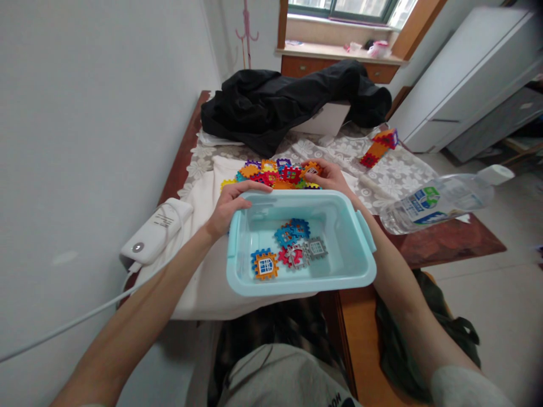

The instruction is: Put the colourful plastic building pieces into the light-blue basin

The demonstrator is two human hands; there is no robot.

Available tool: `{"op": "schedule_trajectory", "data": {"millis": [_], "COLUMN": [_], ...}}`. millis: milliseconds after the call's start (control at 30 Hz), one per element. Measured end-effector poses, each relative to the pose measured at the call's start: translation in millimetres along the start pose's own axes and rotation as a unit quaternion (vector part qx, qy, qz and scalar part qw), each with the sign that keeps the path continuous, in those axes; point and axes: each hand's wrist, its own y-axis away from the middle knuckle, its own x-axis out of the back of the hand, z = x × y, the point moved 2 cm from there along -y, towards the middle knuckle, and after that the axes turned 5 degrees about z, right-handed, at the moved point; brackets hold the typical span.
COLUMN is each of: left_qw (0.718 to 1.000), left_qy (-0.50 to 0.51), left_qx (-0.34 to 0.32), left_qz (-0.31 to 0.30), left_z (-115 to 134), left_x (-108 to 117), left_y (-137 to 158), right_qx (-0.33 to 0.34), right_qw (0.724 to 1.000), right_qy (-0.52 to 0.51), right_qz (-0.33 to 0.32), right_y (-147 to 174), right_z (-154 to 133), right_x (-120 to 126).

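Observation:
A light blue plastic tub [301, 285] sits tilted toward me at the table's near edge. My left hand [231, 206] grips its far left rim, thumb inside and fingers along the edge. In the tub lie several interlocking plastic building pieces: an orange window piece [266, 265], blue ones [292, 232], a red one [288, 257] and grey ones [316, 247]. Behind the tub is a pile of colourful building pieces [275, 172]. My right hand [328, 174] reaches past the tub's right side and pinches an orange window piece [311, 169] at the pile's right end.
A black garment [288, 104] lies across the back of the table. A joined orange and red block figure [379, 148] rests at the right. Close to my right arm stands a large clear bottle [441, 200]. A white power strip [156, 230] and its cable [85, 316] are at left.

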Motion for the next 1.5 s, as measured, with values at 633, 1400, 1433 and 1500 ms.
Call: {"op": "schedule_trajectory", "data": {"millis": [633,1400,1433,1500], "left_qw": [1.0,1.0,1.0,1.0], "left_qy": [0.02,0.0,0.003,0.01], "left_qx": [0.005,0.001,0.002,0.006], "left_qz": [-0.006,-0.002,-0.002,-0.006], "left_z": [-4,2,2,2], "left_x": [0,-1,-1,-1], "left_y": [1,0,0,0], "right_qx": [-0.014,0.118,0.129,0.137], "right_qw": [0.959,0.939,0.942,0.951], "right_qy": [-0.271,0.24,0.232,0.224], "right_qz": [0.08,-0.217,-0.206,-0.162], "right_y": [12,-5,-5,-4], "right_z": [-31,19,18,13], "right_x": [13,-9,-9,-10]}}
